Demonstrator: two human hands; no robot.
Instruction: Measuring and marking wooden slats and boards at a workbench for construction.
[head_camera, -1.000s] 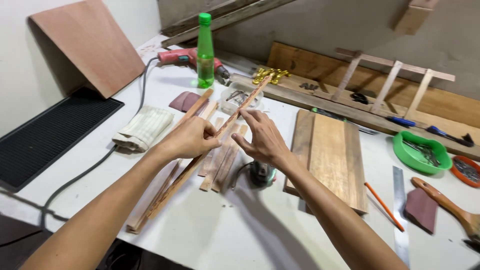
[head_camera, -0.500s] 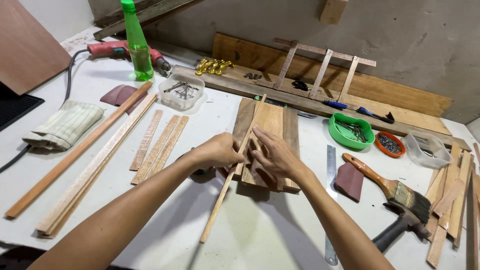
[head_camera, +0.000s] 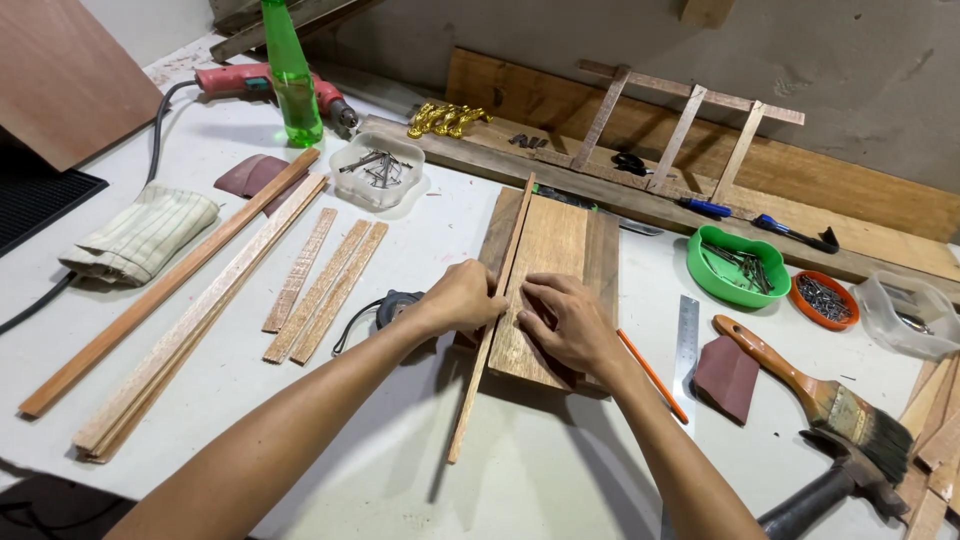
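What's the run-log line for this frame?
left hand: pinching thin wood strip | right hand: fingers on strip, palm on stacked boards | strip: lying along boards' left side | nearby: tape measure, orange pencil

Woodworking workshop: wood strips (head_camera: 318, 275) and boards (head_camera: 553, 268) across the surface (head_camera: 420, 225), drill (head_camera: 250, 80) far left, nails (head_camera: 825, 298) and brush (head_camera: 815, 390) right.

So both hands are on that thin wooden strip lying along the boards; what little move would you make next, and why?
Probably slide the thin strip a touch away from the body. Its near end overhangs the stacked boards and reaches out over the white table, while its far end sits about level with their far edge. The left hand and right hand both pinch it mid-length, well placed for a small nudge.
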